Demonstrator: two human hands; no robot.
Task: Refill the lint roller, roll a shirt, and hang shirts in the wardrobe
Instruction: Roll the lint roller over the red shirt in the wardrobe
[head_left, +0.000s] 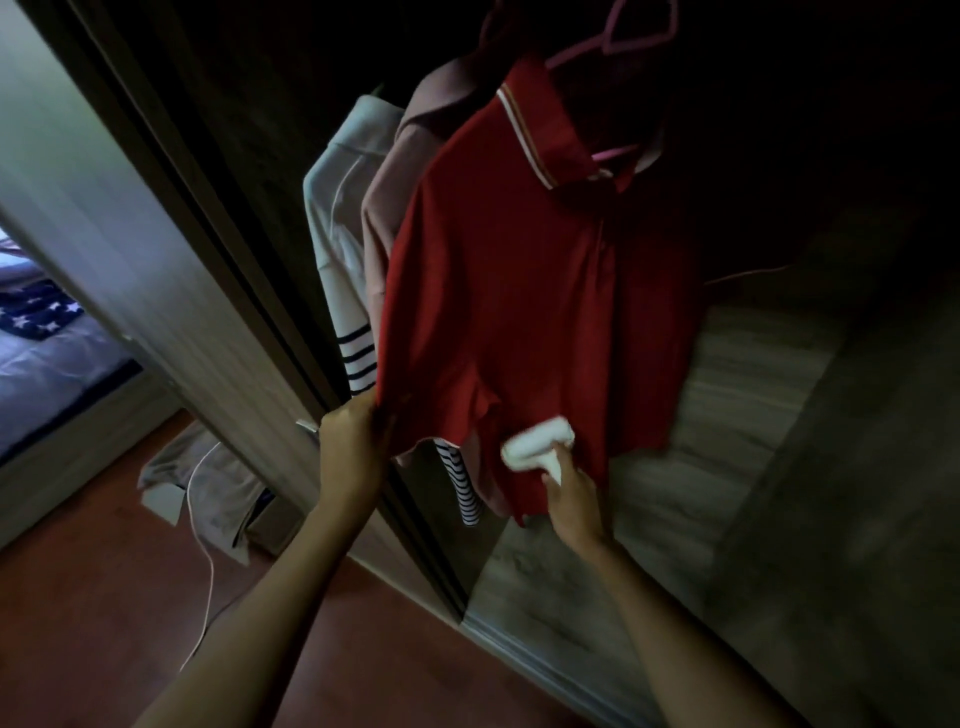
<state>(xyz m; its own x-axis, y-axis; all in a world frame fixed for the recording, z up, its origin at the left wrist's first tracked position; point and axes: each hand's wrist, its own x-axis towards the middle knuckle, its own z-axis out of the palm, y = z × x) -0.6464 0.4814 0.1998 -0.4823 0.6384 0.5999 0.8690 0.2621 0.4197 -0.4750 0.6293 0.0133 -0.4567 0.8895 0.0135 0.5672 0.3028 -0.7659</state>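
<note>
A red polo shirt (524, 291) with a white-striped collar hangs on a pink hanger (618, 153) inside the dark wardrobe (249, 104). My left hand (350, 447) pinches the shirt's lower left hem and holds it taut. My right hand (571, 499) grips the handle of a white lint roller (537, 441), whose roll lies against the shirt's lower front. Behind the red shirt hang a pink garment (400, 171) and a white garment with dark stripes (343, 260).
The wardrobe's sliding door frame (218, 291) runs diagonally at left, and its wooden floor panel (675, 467) lies below the shirts. A bed with a star-patterned cloth (36, 317) is at far left. A crumpled cloth and white cable (202, 499) lie on the red-brown floor.
</note>
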